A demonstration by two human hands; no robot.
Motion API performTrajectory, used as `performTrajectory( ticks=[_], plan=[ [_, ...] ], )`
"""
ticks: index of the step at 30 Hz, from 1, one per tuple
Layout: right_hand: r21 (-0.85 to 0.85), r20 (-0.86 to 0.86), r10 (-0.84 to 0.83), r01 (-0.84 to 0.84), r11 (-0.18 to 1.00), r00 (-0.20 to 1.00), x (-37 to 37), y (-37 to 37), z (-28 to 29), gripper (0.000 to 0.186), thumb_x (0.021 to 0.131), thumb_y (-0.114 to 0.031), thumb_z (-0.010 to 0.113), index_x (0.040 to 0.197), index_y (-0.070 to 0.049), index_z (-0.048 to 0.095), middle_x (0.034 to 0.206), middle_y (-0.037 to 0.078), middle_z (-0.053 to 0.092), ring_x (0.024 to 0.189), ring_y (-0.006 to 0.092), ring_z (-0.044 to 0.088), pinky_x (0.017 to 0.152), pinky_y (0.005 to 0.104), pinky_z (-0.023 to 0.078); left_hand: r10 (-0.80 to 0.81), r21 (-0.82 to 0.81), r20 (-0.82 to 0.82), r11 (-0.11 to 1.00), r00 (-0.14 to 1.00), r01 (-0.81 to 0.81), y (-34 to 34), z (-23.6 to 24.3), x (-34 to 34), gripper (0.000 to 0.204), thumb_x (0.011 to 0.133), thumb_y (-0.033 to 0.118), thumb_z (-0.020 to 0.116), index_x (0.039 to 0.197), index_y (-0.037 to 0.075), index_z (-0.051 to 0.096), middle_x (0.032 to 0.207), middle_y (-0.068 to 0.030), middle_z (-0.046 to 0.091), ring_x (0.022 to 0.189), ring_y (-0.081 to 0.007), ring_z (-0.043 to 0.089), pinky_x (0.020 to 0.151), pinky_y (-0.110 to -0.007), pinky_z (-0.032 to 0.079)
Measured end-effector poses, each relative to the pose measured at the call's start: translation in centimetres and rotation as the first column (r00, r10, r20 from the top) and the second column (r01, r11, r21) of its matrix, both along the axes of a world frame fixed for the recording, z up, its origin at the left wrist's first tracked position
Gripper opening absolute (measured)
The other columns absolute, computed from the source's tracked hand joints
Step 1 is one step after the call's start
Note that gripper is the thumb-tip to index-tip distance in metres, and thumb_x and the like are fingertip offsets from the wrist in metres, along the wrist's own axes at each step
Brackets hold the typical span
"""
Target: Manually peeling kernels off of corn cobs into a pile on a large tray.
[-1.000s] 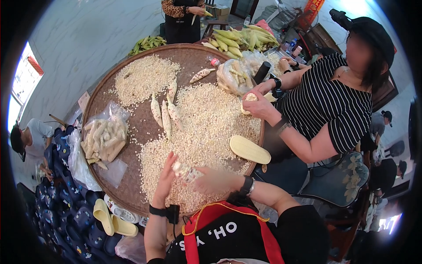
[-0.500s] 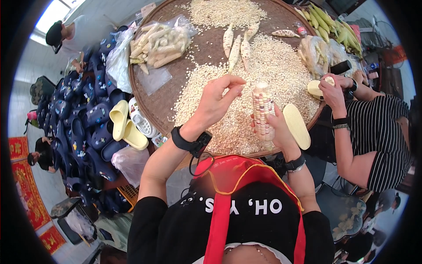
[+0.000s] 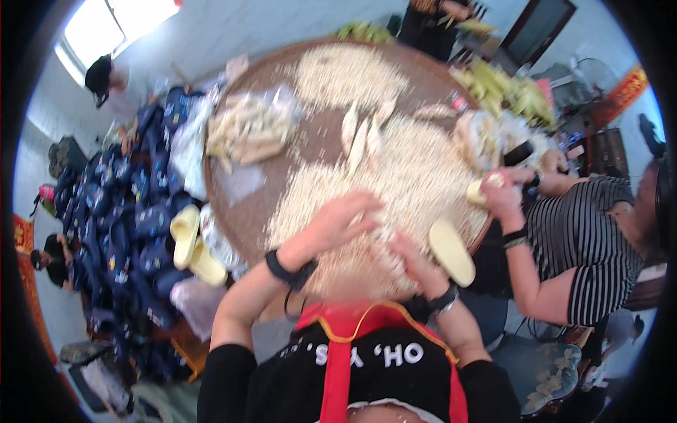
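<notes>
Corn cob (image 3: 388,249), motion-blurred, sits between our hands, above the kernel pile (image 3: 423,166). Our right hand (image 3: 417,264) seems to have its fingers wrapped round it; our left hand (image 3: 344,222) is half open, fingers spread just beside it, contact we can't tell. We judge the cob light, stiff, a bit slick over the rows, not fragile, though kernels may shed under pressure; best hold is the thick middle or butt end. Farther out on the round brown counter (image 3: 243,229), we see whole cobs (image 3: 358,146) lying close together.
</notes>
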State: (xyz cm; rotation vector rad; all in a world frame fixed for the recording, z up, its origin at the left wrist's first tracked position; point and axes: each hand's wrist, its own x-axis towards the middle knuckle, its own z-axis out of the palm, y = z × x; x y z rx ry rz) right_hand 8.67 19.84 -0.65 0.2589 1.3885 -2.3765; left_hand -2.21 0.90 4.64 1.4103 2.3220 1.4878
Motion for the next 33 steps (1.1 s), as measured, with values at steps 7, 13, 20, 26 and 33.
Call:
performTrajectory(
  ticks=[7, 13, 20, 26, 33],
  plan=[
    [0.094, 0.022, 0.0, -0.002, 0.996, 1.0, 1.2, -1.7, 1.2, 0.051, 0.086, -0.017, 0.058, 0.131, -0.003, 0.037, 0.116, 0.005, 0.054, 0.099, 0.0121, 0.055, 0.084, 0.0273, 0.046, 0.006, 0.09, 0.052, 0.996, 0.999, -0.01, -0.3, -2.9, 0.6, 0.026, 0.085, 0.014, 0.059, 0.109, 0.005, 0.06, 0.091, -0.0119, 0.061, 0.079, -0.0228, 0.06, 0.071, -0.031, 0.047],
    [-0.005, 0.028, 0.054, -0.054, 0.999, 0.998, 0.0, -1.1, 0.4, 0.055, 0.086, -0.017, 0.059, 0.132, -0.002, 0.034, 0.113, 0.007, 0.054, 0.096, 0.0131, 0.057, 0.08, 0.0269, 0.048, -0.046, 0.075, 0.205, 0.997, 0.978, 0.032, -0.7, -0.9, 0.9, 0.033, 0.083, 0.015, 0.063, 0.115, 0.008, 0.057, 0.084, -0.0078, 0.058, 0.07, -0.0144, 0.056, 0.064, -0.028, 0.046],
    [0.123, 0.063, -0.084, 0.076, 0.99, 0.994, -0.1, -1.0, 1.9, 0.053, 0.084, -0.018, 0.061, 0.13, -0.001, 0.038, 0.111, 0.007, 0.057, 0.09, 0.0136, 0.059, 0.075, 0.0282, 0.05, 0.036, -0.011, 0.255, 0.999, 0.966, -0.034, -0.2, -0.8, 0.3, 0.033, 0.085, 0.012, 0.059, 0.117, 0.005, 0.056, 0.089, -0.0083, 0.059, 0.072, -0.0133, 0.057, 0.066, -0.027, 0.047],
    [0.067, -0.016, -0.008, 0.009, 0.998, 1.0, 0.0, -1.0, 2.9, 0.051, 0.081, -0.016, 0.063, 0.125, 0.0, 0.044, 0.11, 0.006, 0.057, 0.089, 0.0115, 0.058, 0.077, 0.0258, 0.048, -0.014, 0.013, 0.316, 1.0, 0.949, 0.01, -1.4, 0.7, 0.6, 0.034, 0.082, 0.012, 0.064, 0.114, 0.003, 0.058, 0.086, -0.0093, 0.062, 0.073, -0.0112, 0.06, 0.067, -0.025, 0.048],
    [0.252, -0.089, 0.07, -0.045, 0.967, 0.994, 0.7, -0.6, 2.8, 0.045, 0.079, -0.014, 0.064, 0.119, 0.002, 0.05, 0.101, 0.005, 0.06, 0.086, 0.0088, 0.057, 0.074, 0.0234, 0.047, -0.104, -0.088, 0.303, 0.987, 0.947, 0.137, -1.9, 1.3, 0.4, 0.034, 0.078, 0.009, 0.063, 0.111, 0.003, 0.059, 0.081, -0.0087, 0.063, 0.071, -0.0128, 0.061, 0.071, -0.027, 0.051]
  ],
)
